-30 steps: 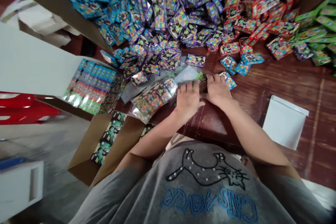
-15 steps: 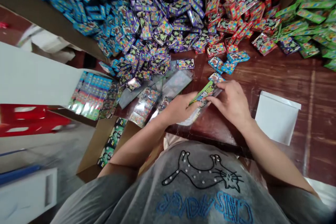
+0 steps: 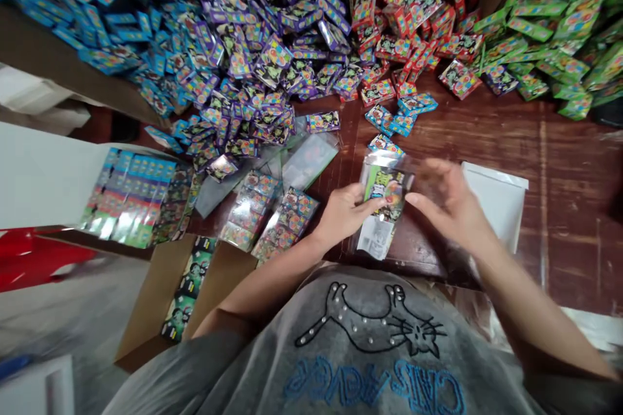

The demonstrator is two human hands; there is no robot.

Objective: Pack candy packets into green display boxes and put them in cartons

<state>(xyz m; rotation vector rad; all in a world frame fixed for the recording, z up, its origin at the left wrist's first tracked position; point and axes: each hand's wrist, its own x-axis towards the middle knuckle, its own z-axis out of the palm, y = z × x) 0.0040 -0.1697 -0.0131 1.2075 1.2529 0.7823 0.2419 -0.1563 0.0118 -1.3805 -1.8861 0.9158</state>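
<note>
My left hand (image 3: 343, 213) pinches the left side of a clear plastic bag (image 3: 382, 204) holding small boxes, a green one on top, and lifts it just above the wooden table (image 3: 559, 162). My right hand (image 3: 450, 198) is at the bag's right edge, fingers spread and blurred by motion, apparently not gripping. Empty clear bags (image 3: 309, 161) lie to the left of the held bag. Filled bags (image 3: 265, 217) lie further left near the table edge.
Heaps of small boxes cover the far table: blue (image 3: 111, 19), purple (image 3: 272, 52), red (image 3: 413, 19), green (image 3: 555, 32). A white pad (image 3: 501, 198) lies right of my hands. A cardboard box (image 3: 189, 285) with packs stands below the table, beside a white carton (image 3: 48, 175) of packs.
The bag of boxes came up off the table and turned upright, green face toward me. My right hand let go of it and opened. The view shifted left.
</note>
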